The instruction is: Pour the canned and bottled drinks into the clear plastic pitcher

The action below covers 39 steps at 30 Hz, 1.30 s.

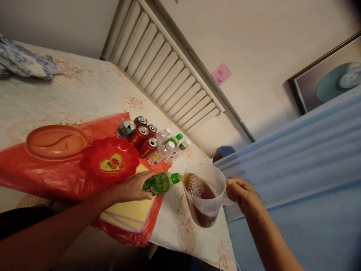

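Note:
My left hand [135, 187] is wrapped round a green plastic bottle [158, 184], which lies nearly level with its mouth at the rim of a clear plastic pitcher [207, 207]. Yellowish liquid shows at the bottle's mouth. Brown liquid [207, 191] with foam on top partly fills the pitcher. On the right, my right hand [244, 195] grips the pitcher's handle. Several drink cans [138, 136] and small bottles [160, 153] stand together behind the left hand.
A red scalloped plate [110, 161] and an orange oval dish [56, 142] sit on red plastic [17, 162]. Yellow sheets [132, 213] lie near the front edge. Patterned cloth [25, 62] is at far left. Blue curtain [310, 158] hangs right; a white rail [169, 64] borders the table.

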Available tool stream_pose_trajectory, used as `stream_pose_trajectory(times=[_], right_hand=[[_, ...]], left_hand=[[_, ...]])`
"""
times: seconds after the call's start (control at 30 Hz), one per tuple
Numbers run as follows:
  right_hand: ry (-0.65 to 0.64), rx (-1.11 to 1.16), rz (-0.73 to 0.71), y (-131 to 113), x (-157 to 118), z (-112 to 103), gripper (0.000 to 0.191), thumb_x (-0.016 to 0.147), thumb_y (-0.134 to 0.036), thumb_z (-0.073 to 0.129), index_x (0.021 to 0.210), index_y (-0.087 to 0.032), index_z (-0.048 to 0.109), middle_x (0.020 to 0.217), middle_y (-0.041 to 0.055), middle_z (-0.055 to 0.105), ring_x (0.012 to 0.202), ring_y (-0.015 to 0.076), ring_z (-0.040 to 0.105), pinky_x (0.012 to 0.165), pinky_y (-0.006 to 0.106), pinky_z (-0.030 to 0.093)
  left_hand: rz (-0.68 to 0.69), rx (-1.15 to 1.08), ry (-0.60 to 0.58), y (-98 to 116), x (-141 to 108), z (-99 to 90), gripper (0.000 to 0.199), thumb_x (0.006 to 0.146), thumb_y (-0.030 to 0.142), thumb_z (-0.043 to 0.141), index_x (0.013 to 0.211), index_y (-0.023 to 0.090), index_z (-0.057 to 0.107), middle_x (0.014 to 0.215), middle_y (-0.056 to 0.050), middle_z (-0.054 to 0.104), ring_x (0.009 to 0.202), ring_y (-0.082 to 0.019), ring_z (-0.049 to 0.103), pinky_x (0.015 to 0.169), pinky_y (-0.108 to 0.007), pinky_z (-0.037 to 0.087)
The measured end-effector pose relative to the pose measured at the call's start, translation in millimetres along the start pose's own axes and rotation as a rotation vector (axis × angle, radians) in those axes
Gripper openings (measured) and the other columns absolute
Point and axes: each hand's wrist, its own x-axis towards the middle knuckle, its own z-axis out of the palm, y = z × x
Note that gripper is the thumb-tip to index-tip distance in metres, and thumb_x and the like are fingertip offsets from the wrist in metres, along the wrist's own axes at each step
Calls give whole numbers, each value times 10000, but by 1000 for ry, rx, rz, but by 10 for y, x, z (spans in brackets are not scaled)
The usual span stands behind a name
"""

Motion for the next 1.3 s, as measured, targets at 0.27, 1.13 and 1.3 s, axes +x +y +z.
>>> stream_pose_trajectory(times=[0.27,1.13,1.3], right_hand=[[-2,-32,-6,-16,0,-2,558,711,-617,743,511,-203,428,481,-72,287,474,70,215,467,262,143],[-40,-47,4,-5,11,-39,548,750,-604,722,533,-205,414,495,-72,288,483,74,211,474,261,144],[-47,-60,4,-14,17,-40,541,760,-599,712,533,-206,418,490,-72,287,482,74,210,474,262,145]], left_hand=[[10,2,8,-25,-1,9,739,619,262,719,1327,169,531,1343,-105,614,1233,-309,560,1079,-406,433],[-2,1,6,23,-16,-5,712,612,259,723,1300,187,555,1327,-91,630,1221,-326,560,1071,-396,427],[29,-17,28,2,-22,0,693,632,243,713,1305,196,556,1331,-62,633,1213,-306,564,1073,-377,422]])
